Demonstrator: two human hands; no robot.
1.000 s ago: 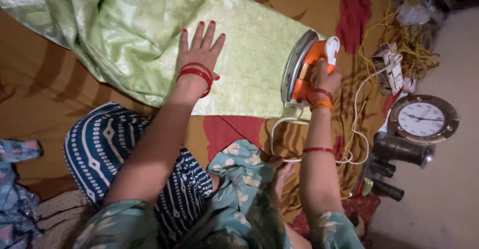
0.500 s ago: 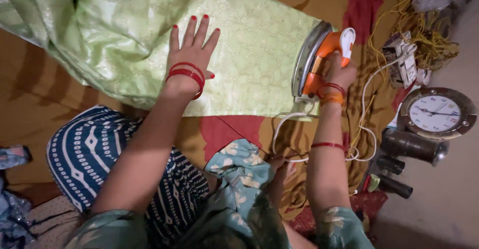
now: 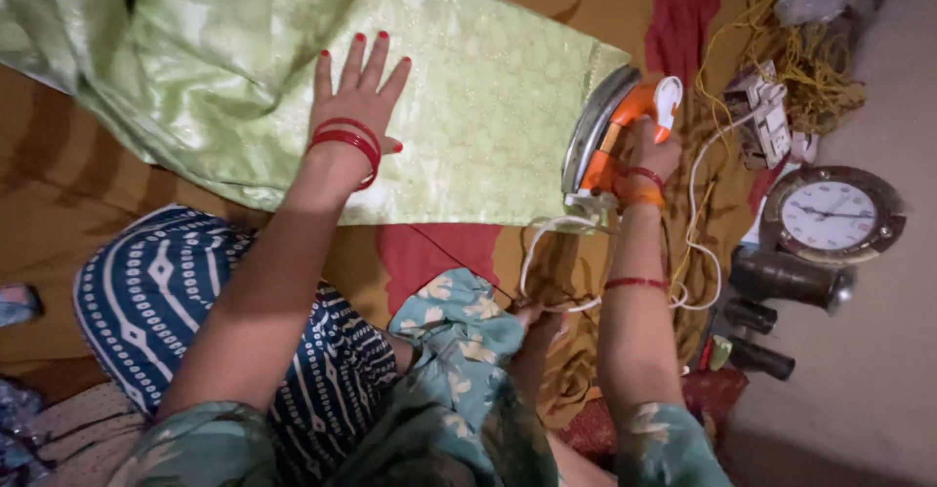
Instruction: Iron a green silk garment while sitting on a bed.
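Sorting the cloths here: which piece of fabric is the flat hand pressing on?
The pale green cloth, spread under the left hand; the red cloth and the blue patterned one lie nearer the person, untouched.

Green fabric (image 3: pixel 244 67): we lose its upper and left parts past the frame edge. Iron (image 3: pixel 610 136): soleplate face hidden from us, turned away. Right hand (image 3: pixel 652 150): fingers concealed around the handle. Yellow cord tangle (image 3: pixel 800 53): cropped at top.
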